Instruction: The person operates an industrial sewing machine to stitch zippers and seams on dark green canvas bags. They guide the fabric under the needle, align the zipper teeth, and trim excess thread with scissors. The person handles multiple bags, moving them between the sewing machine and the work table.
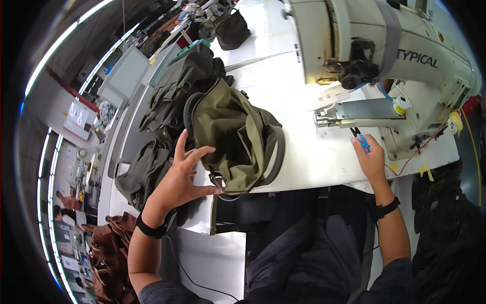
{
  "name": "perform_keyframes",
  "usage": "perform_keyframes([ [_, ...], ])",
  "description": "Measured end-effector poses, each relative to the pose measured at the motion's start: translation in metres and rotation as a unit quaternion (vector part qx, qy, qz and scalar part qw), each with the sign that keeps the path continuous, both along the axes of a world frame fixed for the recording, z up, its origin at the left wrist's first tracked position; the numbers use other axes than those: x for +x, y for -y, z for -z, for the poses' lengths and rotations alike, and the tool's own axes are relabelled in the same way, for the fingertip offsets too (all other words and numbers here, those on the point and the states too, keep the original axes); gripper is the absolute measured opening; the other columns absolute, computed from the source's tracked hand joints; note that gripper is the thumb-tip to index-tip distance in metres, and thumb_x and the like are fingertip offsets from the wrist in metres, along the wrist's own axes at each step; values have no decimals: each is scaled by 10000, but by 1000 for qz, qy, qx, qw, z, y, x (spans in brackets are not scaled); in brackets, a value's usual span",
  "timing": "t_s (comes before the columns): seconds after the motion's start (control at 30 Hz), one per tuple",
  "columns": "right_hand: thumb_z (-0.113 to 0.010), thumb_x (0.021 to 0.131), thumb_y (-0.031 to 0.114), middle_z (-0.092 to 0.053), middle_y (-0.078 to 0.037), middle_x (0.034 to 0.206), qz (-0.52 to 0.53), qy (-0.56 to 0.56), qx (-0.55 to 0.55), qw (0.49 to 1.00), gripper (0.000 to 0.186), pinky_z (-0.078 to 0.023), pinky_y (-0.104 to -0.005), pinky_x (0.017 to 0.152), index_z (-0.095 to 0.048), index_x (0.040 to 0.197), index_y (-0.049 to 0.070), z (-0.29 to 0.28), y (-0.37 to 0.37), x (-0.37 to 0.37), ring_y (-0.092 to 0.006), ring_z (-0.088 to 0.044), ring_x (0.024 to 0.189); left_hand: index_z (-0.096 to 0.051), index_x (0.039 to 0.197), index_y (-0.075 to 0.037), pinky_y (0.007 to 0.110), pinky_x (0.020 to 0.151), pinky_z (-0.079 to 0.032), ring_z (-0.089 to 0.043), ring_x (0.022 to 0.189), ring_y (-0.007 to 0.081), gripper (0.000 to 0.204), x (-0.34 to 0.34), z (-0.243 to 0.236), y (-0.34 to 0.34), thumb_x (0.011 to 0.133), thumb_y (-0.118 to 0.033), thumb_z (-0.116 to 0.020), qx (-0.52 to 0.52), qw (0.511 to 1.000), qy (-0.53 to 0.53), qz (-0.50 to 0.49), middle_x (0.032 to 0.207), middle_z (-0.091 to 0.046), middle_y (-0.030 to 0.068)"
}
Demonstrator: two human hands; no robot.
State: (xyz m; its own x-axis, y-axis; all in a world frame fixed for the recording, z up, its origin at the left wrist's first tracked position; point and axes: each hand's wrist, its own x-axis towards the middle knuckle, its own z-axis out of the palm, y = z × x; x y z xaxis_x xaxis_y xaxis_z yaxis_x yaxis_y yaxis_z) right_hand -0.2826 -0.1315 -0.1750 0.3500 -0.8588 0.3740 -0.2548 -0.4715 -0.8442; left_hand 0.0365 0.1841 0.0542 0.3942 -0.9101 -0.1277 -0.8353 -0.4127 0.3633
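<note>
An olive-green bag (230, 131) lies on the white table with its zipped mouth gaping and a dark rounded handle on its near right side. My left hand (185, 175) is at the bag's left edge, fingers spread, thumb close to the lower rim; whether it touches the cloth I cannot tell. Small thread snips (362, 141) with blue handles and dark blades are held in my right hand (372, 157). That hand is just below the sewing machine's narrow arm (362, 112), right of the bag.
A large cream sewing machine (324, 40) fills the upper right. More dark green bags (177, 86) crowd the left, and another bag (231, 29) stands at the back. Brown bags (114, 258) are piled at lower left. The white table's (309, 172) near edge runs before my lap.
</note>
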Motion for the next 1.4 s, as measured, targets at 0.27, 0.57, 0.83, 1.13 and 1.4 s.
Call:
perform_keyframes([
  [0.27,-777,966,238,-500,-42,635,7,5,16,1000,305,-402,-305,559,-614,833,18,-4,-1,-3,-112,-411,602,-642,1355,-127,441,996,-609,-388,1532,345,645,16,13,1,753,14,-826,27,998,-44,-22,1721,-107,225],
  [0.57,-777,970,237,-464,-9,638,-9,31,57,998,320,-378,-293,554,-594,824,19,-7,2,-2,-88,-377,614,-610,1432,-66,318,1003,-580,-537,1377,292,620,-9,32,6,838,69,-723,-20,998,-60,-28,1537,-403,143],
  [0.83,-765,983,240,-469,-2,648,-24,34,45,998,324,-366,-288,555,-588,828,17,-7,2,-4,-79,-367,623,-768,1084,0,409,1052,-502,-610,1242,381,272,17,22,-4,814,-4,-802,0,999,24,31,1385,-545,200],
  [1.13,-770,964,267,-461,-73,632,-12,-2,29,1000,350,-392,-346,556,-572,816,19,-6,3,-6,-153,-381,593,-700,1326,-88,445,1085,-474,-592,1243,398,634,13,-17,-5,768,-282,-931,75,996,4,43,1297,-578,218],
  [1.4,-775,965,253,-483,6,623,-17,8,48,999,336,-375,-300,538,-582,792,40,-4,-1,-5,-80,-394,596,-726,1199,-14,525,1110,-505,-418,1425,590,701,-43,13,-23,672,-410,-963,-32,993,110,-7,1557,-214,499],
])
